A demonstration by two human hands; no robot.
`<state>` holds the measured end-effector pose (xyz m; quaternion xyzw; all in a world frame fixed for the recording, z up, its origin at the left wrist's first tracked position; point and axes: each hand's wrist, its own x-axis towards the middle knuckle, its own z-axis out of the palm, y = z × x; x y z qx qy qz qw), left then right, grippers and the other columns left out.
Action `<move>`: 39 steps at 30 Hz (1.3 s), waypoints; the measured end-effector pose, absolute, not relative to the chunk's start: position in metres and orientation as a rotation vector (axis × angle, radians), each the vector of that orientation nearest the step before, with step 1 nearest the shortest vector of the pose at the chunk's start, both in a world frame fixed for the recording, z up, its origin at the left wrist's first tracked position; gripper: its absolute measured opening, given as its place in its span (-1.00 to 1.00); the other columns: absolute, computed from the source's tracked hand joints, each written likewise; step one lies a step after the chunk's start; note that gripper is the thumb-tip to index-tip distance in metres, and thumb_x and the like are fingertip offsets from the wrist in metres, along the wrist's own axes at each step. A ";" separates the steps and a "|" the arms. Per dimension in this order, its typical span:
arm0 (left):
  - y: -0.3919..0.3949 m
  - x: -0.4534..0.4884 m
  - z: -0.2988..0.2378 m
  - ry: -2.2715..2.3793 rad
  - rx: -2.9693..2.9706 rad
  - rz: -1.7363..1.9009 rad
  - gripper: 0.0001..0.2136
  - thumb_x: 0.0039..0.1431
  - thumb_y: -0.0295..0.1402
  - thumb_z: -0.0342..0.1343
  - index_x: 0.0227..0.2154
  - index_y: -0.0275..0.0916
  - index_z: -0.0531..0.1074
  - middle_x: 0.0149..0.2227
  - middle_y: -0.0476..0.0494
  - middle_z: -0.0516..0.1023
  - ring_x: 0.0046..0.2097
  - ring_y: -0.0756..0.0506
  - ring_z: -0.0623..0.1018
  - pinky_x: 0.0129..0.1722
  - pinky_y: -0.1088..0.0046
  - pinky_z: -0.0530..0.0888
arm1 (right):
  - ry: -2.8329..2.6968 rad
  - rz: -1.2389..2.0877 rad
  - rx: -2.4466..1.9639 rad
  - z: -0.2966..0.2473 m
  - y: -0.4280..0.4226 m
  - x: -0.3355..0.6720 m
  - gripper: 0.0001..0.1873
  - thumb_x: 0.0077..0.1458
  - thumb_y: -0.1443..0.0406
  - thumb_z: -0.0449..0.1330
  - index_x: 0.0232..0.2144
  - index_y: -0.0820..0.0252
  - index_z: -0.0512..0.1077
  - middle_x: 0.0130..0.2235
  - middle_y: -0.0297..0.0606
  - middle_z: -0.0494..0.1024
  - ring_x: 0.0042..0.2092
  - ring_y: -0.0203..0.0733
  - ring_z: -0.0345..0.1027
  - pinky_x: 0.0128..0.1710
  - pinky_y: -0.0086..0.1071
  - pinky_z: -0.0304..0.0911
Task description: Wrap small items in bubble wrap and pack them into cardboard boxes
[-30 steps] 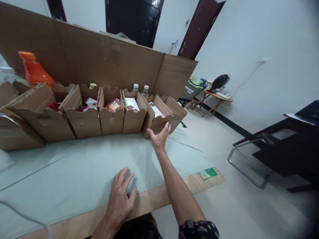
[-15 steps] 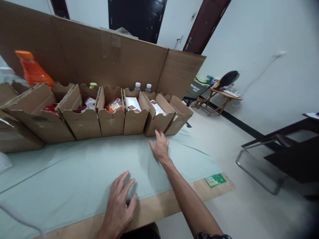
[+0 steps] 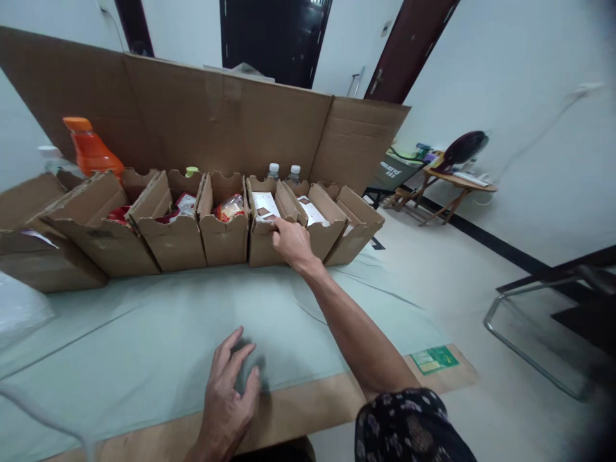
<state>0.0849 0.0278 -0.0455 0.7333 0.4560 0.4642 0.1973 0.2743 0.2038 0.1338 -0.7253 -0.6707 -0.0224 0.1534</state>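
Observation:
My right hand (image 3: 293,242) is at the front wall of a cardboard box (image 3: 264,247), its fingers bent over the upper front edge and its thumb outside. Inside that box stands a white carton (image 3: 265,204) with brown squares printed on it. Just to the right, a similar box (image 3: 332,234) contains another white carton (image 3: 312,210). My left hand (image 3: 228,391) hovers low near the front of the pale green cloth (image 3: 158,346), fingers apart, holding nothing.
More cardboard boxes (image 3: 180,247) continue leftward, with red packets inside. An orange bottle (image 3: 94,151) and two clear bottles (image 3: 294,173) stand behind the row, before a tall cardboard panel (image 3: 168,115). A plastic bag (image 3: 22,311) lies at left.
My right hand has moved up and left from the cloth to the rim of the box. My left hand stays near the front edge. The view has shifted slightly left.

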 end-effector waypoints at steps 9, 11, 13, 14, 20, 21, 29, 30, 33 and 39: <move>0.024 0.070 -0.027 1.423 1.707 1.346 -0.46 0.27 -0.29 0.13 0.30 -0.06 0.24 0.36 -0.30 0.28 0.29 -0.36 0.40 0.26 -0.16 0.38 | -1.964 0.008 -1.553 0.110 -0.041 0.360 -0.71 0.06 0.34 0.17 -0.15 -0.04 0.52 -0.20 -0.28 0.67 -0.17 -0.01 0.55 -0.15 -0.19 0.43; 0.023 0.073 -0.022 1.378 1.631 1.323 -0.37 0.26 -0.25 0.14 0.37 -0.03 0.14 0.39 -0.29 0.23 0.29 -0.37 0.40 0.26 -0.16 0.39 | -1.804 -0.011 -1.583 0.101 -0.085 0.381 -0.45 0.08 0.30 0.22 0.14 -0.15 0.42 -0.04 -0.23 0.66 -0.04 0.06 0.56 -0.09 -0.13 0.46; 0.021 0.081 -0.019 1.288 1.616 1.301 -0.32 0.25 -0.24 0.15 0.40 -0.04 0.08 0.41 -0.28 0.21 0.33 -0.36 0.36 0.29 -0.10 0.37 | -1.601 0.043 -1.667 0.085 -0.113 0.395 -0.19 0.17 0.25 0.22 0.41 -0.15 0.10 0.10 -0.13 0.60 0.08 0.10 0.53 -0.04 -0.09 0.48; 0.019 0.086 -0.018 1.241 1.622 1.286 -0.33 0.24 -0.24 0.15 0.39 -0.07 0.10 0.39 -0.29 0.24 0.34 -0.36 0.35 0.30 -0.07 0.36 | -1.537 0.078 -1.711 0.075 -0.120 0.398 -0.13 0.19 0.22 0.22 0.46 -0.11 -0.01 0.15 -0.08 0.57 0.13 0.13 0.51 -0.03 -0.07 0.49; 0.017 0.099 -0.023 1.256 1.501 1.226 -0.50 0.20 -0.22 0.16 0.19 -0.17 0.33 0.10 -0.29 0.54 0.13 -0.28 0.55 0.06 0.16 0.55 | -1.630 0.197 -1.801 0.035 -0.085 0.370 -0.47 0.14 0.05 0.27 0.12 0.06 0.47 0.00 -0.07 0.65 0.03 0.23 0.56 -0.06 0.01 0.52; 0.022 0.093 -0.023 1.285 1.470 1.241 -0.53 0.20 -0.21 0.16 0.16 -0.18 0.34 0.07 -0.28 0.55 0.09 -0.26 0.56 0.02 0.20 0.56 | -1.633 0.222 -1.778 0.036 -0.069 0.361 -0.55 0.16 0.08 0.25 0.07 0.08 0.49 -0.04 -0.09 0.66 0.00 0.20 0.57 -0.07 -0.02 0.52; 0.122 0.007 0.009 1.479 1.381 1.454 -0.47 0.06 -0.25 0.24 0.11 -0.21 0.36 -0.05 -0.19 0.54 0.00 -0.22 0.54 0.08 0.16 0.48 | -1.707 0.487 -1.470 0.036 0.082 0.283 -0.55 0.10 0.19 0.20 0.05 0.13 0.40 -0.06 -0.12 0.63 -0.12 0.01 0.53 -0.10 -0.09 0.48; 0.132 0.001 0.009 1.511 1.374 1.452 -0.42 0.06 -0.25 0.24 0.17 -0.21 0.32 0.03 -0.22 0.52 0.10 -0.25 0.51 0.17 0.11 0.43 | -1.726 0.516 -1.469 0.028 0.093 0.276 -0.51 0.09 0.20 0.20 0.09 0.13 0.38 -0.05 -0.12 0.62 -0.09 0.01 0.52 -0.06 -0.07 0.47; 0.143 -0.005 -0.002 1.527 1.329 1.439 -0.31 0.09 -0.23 0.25 0.29 -0.18 0.21 0.19 -0.30 0.43 0.27 -0.28 0.41 0.31 0.00 0.29 | -1.770 0.593 -1.491 0.004 0.108 0.267 -0.44 0.11 0.22 0.19 0.17 0.14 0.33 -0.03 -0.11 0.61 -0.05 0.01 0.51 -0.02 -0.05 0.44; 0.132 0.008 -0.022 1.429 1.234 1.438 -0.31 0.14 -0.27 0.23 0.32 -0.14 0.15 0.19 -0.31 0.42 0.20 -0.24 0.49 0.27 0.02 0.37 | -1.733 0.613 -1.514 -0.017 0.115 0.266 -0.53 0.19 0.25 0.14 0.15 0.13 0.36 -0.06 -0.15 0.62 -0.09 -0.03 0.50 -0.05 -0.13 0.44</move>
